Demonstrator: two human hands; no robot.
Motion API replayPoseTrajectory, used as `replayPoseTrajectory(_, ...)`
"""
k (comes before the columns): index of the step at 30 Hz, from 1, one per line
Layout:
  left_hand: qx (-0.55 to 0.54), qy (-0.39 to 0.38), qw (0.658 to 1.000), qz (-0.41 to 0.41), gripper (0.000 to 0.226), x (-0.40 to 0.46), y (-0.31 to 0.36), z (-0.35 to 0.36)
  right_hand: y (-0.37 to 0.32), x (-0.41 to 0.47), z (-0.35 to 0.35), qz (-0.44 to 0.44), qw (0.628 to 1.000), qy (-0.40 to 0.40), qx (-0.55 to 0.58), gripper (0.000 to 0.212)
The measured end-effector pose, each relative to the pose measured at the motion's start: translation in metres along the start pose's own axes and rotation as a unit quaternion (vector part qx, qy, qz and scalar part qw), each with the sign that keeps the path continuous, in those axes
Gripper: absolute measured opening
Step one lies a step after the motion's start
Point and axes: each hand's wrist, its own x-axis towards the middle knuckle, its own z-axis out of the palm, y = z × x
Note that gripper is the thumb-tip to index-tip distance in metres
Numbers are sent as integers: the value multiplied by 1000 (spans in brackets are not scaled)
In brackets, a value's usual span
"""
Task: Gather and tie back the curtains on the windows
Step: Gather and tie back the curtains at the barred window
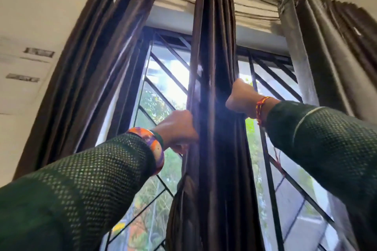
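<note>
Found no readable text, label, brand, number or sign anywhere in the head view. Noted two small dark rectangular marks (38,52) on the pale wall near its left edge, too blurred to tell whether they carried any writing. Saw only a coloured pattern, without letters, on the bangle (155,144).
</note>
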Motion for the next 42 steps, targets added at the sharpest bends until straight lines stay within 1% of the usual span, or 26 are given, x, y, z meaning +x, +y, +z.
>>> replayPoseTrajectory(1, -4, -5, 1000, -1, 26, -3, -1, 6, 9, 0, 3, 54, 997, 28, 54, 28)
replayPoseTrajectory(2, -9, -11, 1000, -3, 26, -5, -3, 12, 17, -8, 6, 33, 998, 49, 22, 8)
replayPoseTrajectory(3, -11, -14, 1000, -6, 25, -8, -5, 17, 28, -8, 12, 37, 994, 90, 47, 28)
replayPoseTrajectory(4, -15, -13, 1000, -14, 24, -11, -6, 21, 34, -14, 17, 39, 996, 76, 38, 52)
replayPoseTrajectory(5, -20, -8, 1000, -19, 24, -14, -8, 25, 40, -18, 24, 33, 996, 66, 49, 65)
replayPoseTrajectory(7, -52, -3, 998, -37, 24, -20, -10, 35, 48, -35, 36, 27, 998, 42, 30, 75)
replayPoseTrajectory(9, -76, -11, 996, -54, 23, -28, -8, 45, 59, -48, 48, 12, 999, 50, 19, 78)
replayPoseTrajectory(11, -79, -41, 994, -70, 25, -40, -6, 57, 67, -61, 57, -19, 997, 75, 9, 75)
replayPoseTrajectory(13, -72, -92, 989, -88, 25, -57, -6, 73, 74, -79, 67, -69, 993, 92, 14, 67)
replayPoseTrajectory(15, -82, -153, 978, -112, 16, -77, -6, 89, 81, -98, 80, -93, 991, 85, 39, 57)
replayPoseTrajectory(18, -142, -241, 949, -143, 7, -108, -4, 108, 92, -128, 101, -41, 992, 48, 106, 50)
replayPoseTrajectory(20, -185, -267, 935, -144, 5, -121, -5, 118, 103, -143, 114, 4, 990, 28, 140, 51)
replayPoseTrajectory(22, -200, -291, 927, -128, 5, -129, -6, 127, 115, -156, 129, 44, 987, 3, 156, 52)
replayPoseTrajectory(23, -202, -307, 923, -113, 8, -133, -6, 132, 121, -162, 135, 60, 986, -8, 156, 53)
replayPoseTrajectory(25, -204, -322, 920, -95, 31, -136, -3, 143, 132, -172, 145, 79, 984, -24, 161, 56)
replayPoseTrajectory(27, -182, -303, 931, -87, 48, -136, 2, 152, 138, -180, 153, 83, 979, -46, 178, 65)
replayPoseTrajectory(30, -102, -223, 968, -49, 61, -126, 3, 168, 140, -184, 162, 95, 976, -73, 183, 72)
replayPoseTrajectory(31, -69, -207, 975, -39, 64, -123, 0, 175, 140, -185, 166, 101, 976, -82, 176, 71)
replayPoseTrajectory(32, -38, -198, 979, -37, 66, -122, -4, 181, 138, -186, 170, 104, 977, -88, 164, 65)
replayPoseTrajectory(34, -16, -196, 978, -64, 66, -123, -12, 191, 131, -191, 174, 98, 983, -94, 126, 44)
replayPoseTrajectory(35, -23, -185, 979, -86, 61, -126, -15, 193, 126, -195, 175, 87, 986, -98, 100, 35)
replayPoseTrajectory(36, -38, -157, 982, -102, 52, -129, -19, 195, 121, -199, 175, 75, 989, -102, 74, 29)
replayPoseTrajectory(38, -75, -55, 989, -114, 31, -136, -24, 195, 109, -207, 177, 52, 992, -111, 30, 24)
replayPoseTrajectory(39, -109, -6, 987, -116, 27, -141, -26, 194, 104, -211, 180, 44, 992, -118, 20, 25)
replayPoseTrajectory(40, -161, 35, 980, -115, 27, -146, -27, 193, 99, -216, 183, 35, 991, -124, 23, 27)
replayPoseTrajectory(42, -300, 61, 944, -121, 32, -158, -27, 189, 90, -225, 193, 17, 990, -127, 56, 31)
